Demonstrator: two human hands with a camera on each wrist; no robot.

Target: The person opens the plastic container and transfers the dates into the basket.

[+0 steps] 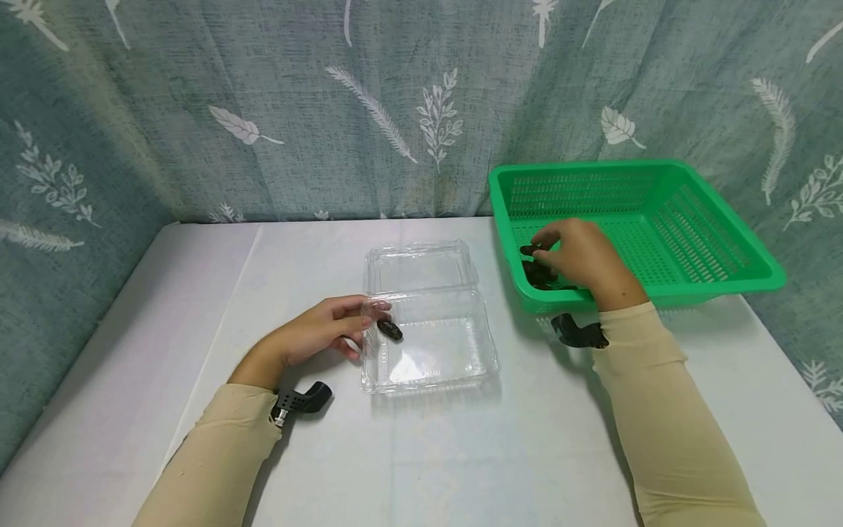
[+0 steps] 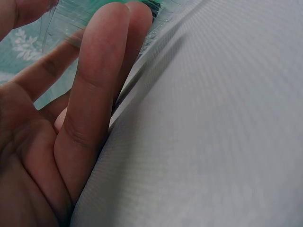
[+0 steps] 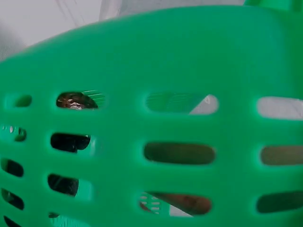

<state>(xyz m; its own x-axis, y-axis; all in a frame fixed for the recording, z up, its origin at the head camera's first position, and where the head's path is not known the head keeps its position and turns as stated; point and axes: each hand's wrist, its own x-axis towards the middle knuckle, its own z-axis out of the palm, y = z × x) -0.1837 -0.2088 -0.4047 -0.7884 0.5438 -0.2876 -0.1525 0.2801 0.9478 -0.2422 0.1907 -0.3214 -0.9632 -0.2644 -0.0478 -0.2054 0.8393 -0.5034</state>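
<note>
A clear plastic clamshell box [image 1: 435,344] lies opened on the table, its lid [image 1: 421,269] folded back toward the curtain. Inside, near the left wall, is one dark, glossy date [image 1: 390,330]. My left hand [image 1: 319,333] grips that left side, with some fingertips seen through the plastic. Over at the green basket [image 1: 718,285], my right hand [image 1: 582,256] reaches in and pinches a date [image 1: 529,249] between thumb and forefinger. More dark dates [image 1: 538,274] lie below it in the basket's near left corner. In the right wrist view, the slotted basket wall [image 3: 123,61] hides most of that hand.
A white cloth [image 1: 421,454] covers the table. Behind it hangs a grey-green curtain [image 1: 296,110] with white leaf prints. The basket's raised rim stands to the right of the box, near the table's back right edge.
</note>
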